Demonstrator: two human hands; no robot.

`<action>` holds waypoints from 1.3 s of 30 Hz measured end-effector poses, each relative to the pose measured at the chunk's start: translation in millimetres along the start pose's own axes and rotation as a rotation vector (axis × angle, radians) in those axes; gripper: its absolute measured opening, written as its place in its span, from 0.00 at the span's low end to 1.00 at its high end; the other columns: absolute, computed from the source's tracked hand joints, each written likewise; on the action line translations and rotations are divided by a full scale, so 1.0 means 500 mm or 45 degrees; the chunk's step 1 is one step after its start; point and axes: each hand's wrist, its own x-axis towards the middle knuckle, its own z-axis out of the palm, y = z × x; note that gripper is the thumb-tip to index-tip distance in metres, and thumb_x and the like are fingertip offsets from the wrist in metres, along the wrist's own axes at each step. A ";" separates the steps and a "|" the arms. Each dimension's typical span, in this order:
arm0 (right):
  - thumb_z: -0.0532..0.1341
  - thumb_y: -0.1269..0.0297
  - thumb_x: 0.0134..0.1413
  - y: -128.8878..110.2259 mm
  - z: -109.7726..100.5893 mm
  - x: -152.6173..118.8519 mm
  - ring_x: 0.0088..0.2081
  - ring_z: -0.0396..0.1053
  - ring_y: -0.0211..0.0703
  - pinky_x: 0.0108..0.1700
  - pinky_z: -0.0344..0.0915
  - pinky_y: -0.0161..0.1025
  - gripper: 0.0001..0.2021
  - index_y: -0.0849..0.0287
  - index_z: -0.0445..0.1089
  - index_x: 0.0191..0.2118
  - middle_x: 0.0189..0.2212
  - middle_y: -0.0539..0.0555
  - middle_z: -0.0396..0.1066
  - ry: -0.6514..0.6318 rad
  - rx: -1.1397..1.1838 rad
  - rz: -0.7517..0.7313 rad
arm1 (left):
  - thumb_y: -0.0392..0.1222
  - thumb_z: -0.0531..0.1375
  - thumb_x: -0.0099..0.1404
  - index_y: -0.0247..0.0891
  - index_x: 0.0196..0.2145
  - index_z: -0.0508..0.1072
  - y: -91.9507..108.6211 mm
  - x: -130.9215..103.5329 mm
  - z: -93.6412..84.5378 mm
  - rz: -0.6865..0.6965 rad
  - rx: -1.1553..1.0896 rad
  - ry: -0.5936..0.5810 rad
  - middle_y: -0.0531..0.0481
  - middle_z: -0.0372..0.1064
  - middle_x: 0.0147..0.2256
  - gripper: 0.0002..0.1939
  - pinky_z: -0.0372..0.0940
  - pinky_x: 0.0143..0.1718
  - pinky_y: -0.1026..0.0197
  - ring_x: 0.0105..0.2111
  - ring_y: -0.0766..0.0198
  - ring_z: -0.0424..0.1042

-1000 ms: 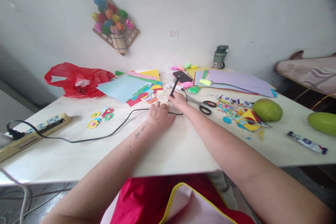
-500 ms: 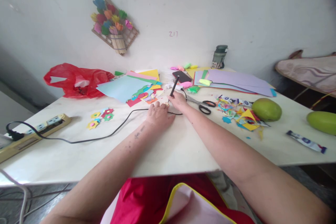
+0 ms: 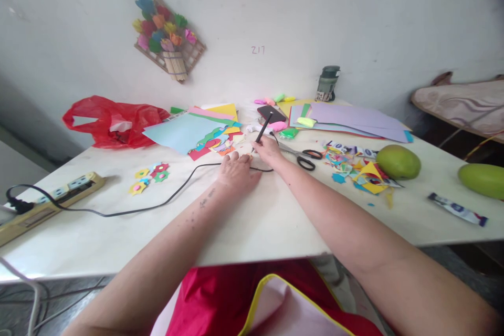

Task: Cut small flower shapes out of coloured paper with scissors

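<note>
A black pencil [image 3: 264, 128] is gripped in my right hand [image 3: 270, 151], its lower tip near the tabletop. Just left of it, my left hand [image 3: 238, 173] rests flat on the table with its fingers spread a little, beside a small pale piece [image 3: 250, 156] at the fingertips. What that piece is cannot be made out. Colored paper scraps [image 3: 218, 142] lie beyond my left hand. Scissors [image 3: 302, 157] with black handles lie open to the right of my right hand. A black cord [image 3: 173, 197] runs by my left hand.
Paper flowers [image 3: 149, 178] and a power strip [image 3: 73, 189] are at left, a red bag [image 3: 118, 123] behind them. Paper sheets [image 3: 346, 118], a phone [image 3: 271, 113] and a bottle [image 3: 327, 84] stand or lie at the back. Green mangoes [image 3: 398, 161] and cuttings [image 3: 354, 170] are at right.
The pencil has tilted further to the right in my right hand, and its lower tip now shows. My left hand stays in place on the table. The view has shifted slightly.
</note>
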 end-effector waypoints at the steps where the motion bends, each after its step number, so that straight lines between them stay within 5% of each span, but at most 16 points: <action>1: 0.56 0.61 0.56 0.000 0.000 0.000 0.38 0.72 0.46 0.39 0.64 0.36 0.11 0.59 0.72 0.38 0.33 0.56 0.76 -0.002 0.000 -0.001 | 0.55 0.47 0.63 0.40 0.52 0.67 0.000 0.001 0.001 0.004 0.008 0.006 0.45 0.66 0.52 0.25 0.52 0.51 0.50 0.52 0.48 0.58; 39: 0.55 0.60 0.57 -0.003 0.000 -0.008 0.39 0.73 0.45 0.40 0.64 0.36 0.12 0.57 0.72 0.41 0.35 0.54 0.77 -0.037 -0.115 -0.027 | 0.54 0.47 0.63 0.38 0.49 0.69 0.003 0.002 0.002 0.032 0.099 0.029 0.44 0.68 0.49 0.25 0.55 0.49 0.50 0.50 0.49 0.60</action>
